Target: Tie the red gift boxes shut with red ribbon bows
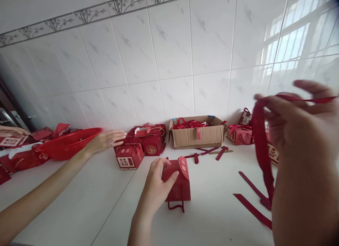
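My left hand (156,184) is closed around the left side of a small red gift box (178,184) that stands on the white counter (212,217). The box's rounded top flap stands open and a thin cord loop hangs at its front. My right hand (293,124) is raised close to the camera on the right, its fingers pinched on a long dark red ribbon (261,147) that hangs down in a loop toward the counter.
Another person's arm reaches in from the lower left, its open hand (106,140) near a cluster of finished red boxes (140,145). A red plastic basin (67,143), a cardboard box of ribbons (197,136), more red boxes (239,134) and loose ribbon strips (253,210) lie about.
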Demonstrator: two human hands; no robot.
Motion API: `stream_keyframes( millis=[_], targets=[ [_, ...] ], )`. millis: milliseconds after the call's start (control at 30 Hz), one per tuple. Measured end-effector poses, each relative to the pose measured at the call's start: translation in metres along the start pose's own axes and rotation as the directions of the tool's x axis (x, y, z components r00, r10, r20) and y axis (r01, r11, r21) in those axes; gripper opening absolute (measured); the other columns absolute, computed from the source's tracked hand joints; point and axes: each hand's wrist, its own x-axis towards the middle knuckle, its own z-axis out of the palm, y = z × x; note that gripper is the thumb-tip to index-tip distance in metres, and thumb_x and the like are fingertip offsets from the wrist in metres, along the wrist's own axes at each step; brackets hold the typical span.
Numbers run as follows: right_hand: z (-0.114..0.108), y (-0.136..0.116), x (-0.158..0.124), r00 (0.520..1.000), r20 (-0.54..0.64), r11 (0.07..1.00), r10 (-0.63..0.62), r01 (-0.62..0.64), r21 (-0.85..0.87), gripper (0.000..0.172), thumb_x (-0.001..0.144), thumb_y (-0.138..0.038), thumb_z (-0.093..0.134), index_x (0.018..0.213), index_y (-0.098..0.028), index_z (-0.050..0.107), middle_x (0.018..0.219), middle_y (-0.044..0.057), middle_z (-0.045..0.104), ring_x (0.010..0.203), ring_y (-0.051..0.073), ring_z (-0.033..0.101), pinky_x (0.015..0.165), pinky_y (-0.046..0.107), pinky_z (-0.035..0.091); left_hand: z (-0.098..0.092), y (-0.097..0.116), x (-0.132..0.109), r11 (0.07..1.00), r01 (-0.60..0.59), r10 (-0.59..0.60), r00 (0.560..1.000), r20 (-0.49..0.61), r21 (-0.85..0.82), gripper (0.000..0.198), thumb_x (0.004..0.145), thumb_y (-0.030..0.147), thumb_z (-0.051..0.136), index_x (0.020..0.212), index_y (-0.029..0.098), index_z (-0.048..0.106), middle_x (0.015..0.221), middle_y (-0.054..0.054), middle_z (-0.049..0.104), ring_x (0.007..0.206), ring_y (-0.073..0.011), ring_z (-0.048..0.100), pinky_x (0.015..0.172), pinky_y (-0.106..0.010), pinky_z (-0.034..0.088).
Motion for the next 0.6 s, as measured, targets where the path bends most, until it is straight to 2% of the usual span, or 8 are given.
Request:
stream_keyframes(
  millis=[67,133,200,300,367,467,533,600],
  targets=[
    [0.013,0.006,-0.013,0.992,0.115,0.998,0.059,-0.055,-0.044,0.047,0.06,-0.009,0.078,0.1,-0.025,0.058,0.067,-0.005,0.06,0.074,0.02,0.069,0.068,0.033,0.056,0.012,-0.004,0.003,1.0,-0.016,0.017,0.996,-0.082,0.007,0.018,0.081,0.036,0.055,0.095,0.025,0.055,0.119,-0.005,0.055,0.117,-0.0229,0.05,0.1,-0.043,0.039],
    [0.021,0.018,-0.019,0.938,0.27,0.967,0.218,-0.17,-0.189,0.051,0.063,-0.016,0.078,0.108,-0.024,0.056,0.069,-0.004,0.064,0.07,0.019,0.069,0.064,0.032,0.056,0.022,-0.009,0.006,1.0,-0.024,0.023,0.991,-0.13,-0.001,0.016,0.081,0.028,0.052,0.096,0.025,0.056,0.119,-0.006,0.054,0.116,-0.0218,0.05,0.099,-0.042,0.04],
    [0.025,0.031,-0.022,0.812,0.432,0.896,0.393,-0.231,-0.38,0.052,0.064,-0.023,0.078,0.11,-0.023,0.054,0.073,-0.001,0.067,0.071,0.019,0.069,0.06,0.029,0.055,0.028,-0.012,0.007,0.999,-0.024,0.021,0.986,-0.165,-0.02,0.022,0.084,0.025,0.048,0.104,0.027,0.058,0.127,-0.007,0.049,0.122,-0.0216,0.047,0.1,-0.041,0.041],
    [0.03,0.05,-0.026,0.54,0.602,0.776,0.588,-0.168,-0.608,0.037,0.067,-0.026,0.075,0.099,-0.021,0.057,0.078,0.002,0.068,0.071,0.019,0.067,0.055,0.027,0.052,0.034,-0.014,0.007,0.998,0.02,-0.031,0.982,-0.184,-0.057,0.027,0.088,0.022,0.041,0.104,0.026,0.062,0.135,-0.009,0.043,0.131,-0.0221,0.039,0.102,-0.041,0.039],
    [0.035,0.058,-0.032,0.388,0.634,0.713,0.669,-0.09,-0.696,0.025,0.069,-0.026,0.072,0.088,-0.02,0.057,0.079,0.003,0.068,0.07,0.019,0.066,0.053,0.026,0.05,0.036,-0.013,0.007,0.995,0.054,-0.068,0.983,-0.173,-0.083,0.033,0.089,0.017,0.035,0.102,0.026,0.064,0.137,-0.009,0.042,0.133,-0.0212,0.038,0.104,-0.04,0.038],
    [0.042,0.066,-0.042,0.179,0.64,0.649,0.748,0.009,-0.761,0.018,0.071,-0.025,0.068,0.078,-0.02,0.052,0.073,0.003,0.068,0.068,0.018,0.066,0.048,0.023,0.046,0.036,-0.011,0.005,0.995,0.062,-0.074,0.985,-0.157,-0.079,0.046,0.085,0.005,0.029,0.104,0.028,0.065,0.141,-0.006,0.039,0.134,-0.0184,0.036,0.106,-0.038,0.037],
    [0.044,0.068,-0.046,0.07,0.624,0.621,0.778,0.065,-0.781,0.017,0.072,-0.023,0.065,0.075,-0.019,0.049,0.072,0.002,0.068,0.066,0.017,0.065,0.046,0.021,0.041,0.037,-0.009,0.004,0.997,0.059,-0.067,0.985,-0.158,-0.052,0.051,0.082,0.001,0.029,0.105,0.028,0.065,0.143,-0.005,0.037,0.135,-0.018,0.036,0.107,-0.037,0.036],
    [0.045,0.069,-0.049,0.02,0.613,0.608,0.79,0.113,-0.786,0.014,0.073,-0.022,0.062,0.075,-0.019,0.049,0.074,0.003,0.069,0.066,0.016,0.065,0.046,0.02,0.039,0.038,-0.008,0.003,0.998,0.065,-0.067,0.985,-0.16,-0.02,0.051,0.081,0.0,0.03,0.106,0.026,0.065,0.144,-0.005,0.037,0.134,-0.019,0.038,0.106,-0.037,0.038]
  ],
)
